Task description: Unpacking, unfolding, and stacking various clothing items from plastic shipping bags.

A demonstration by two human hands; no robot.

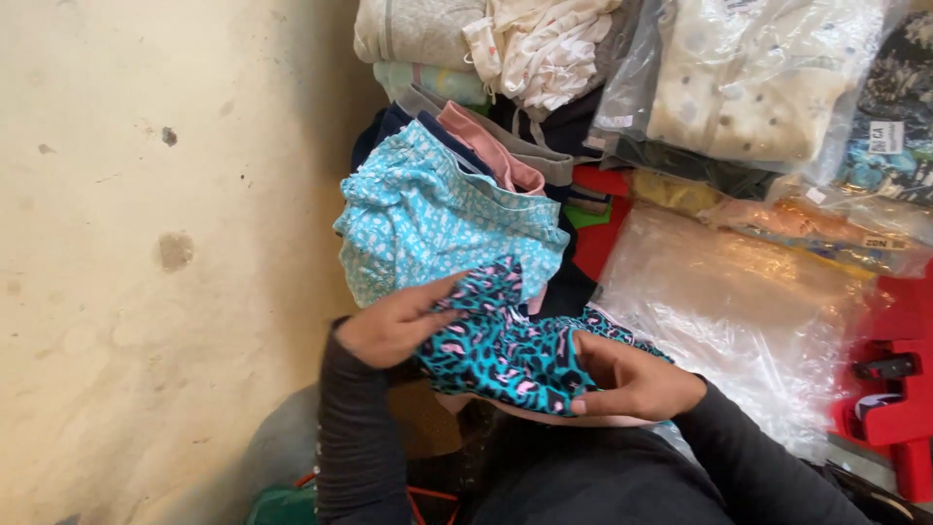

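Observation:
A small teal garment with a black and pink animal print is spread between both hands at the centre. My left hand pinches its upper left edge, fingers reaching across the cloth. My right hand grips its lower right edge, thumb on top. Both arms wear dark sleeves. Just beyond the hands lies a light blue patterned garment on top of a pile of folded clothes.
A beige wall fills the left. Stacked folded clothes and garments in clear plastic bags lie at the top and right. An empty clear bag lies right of the hands. Red plastic items sit at the right edge.

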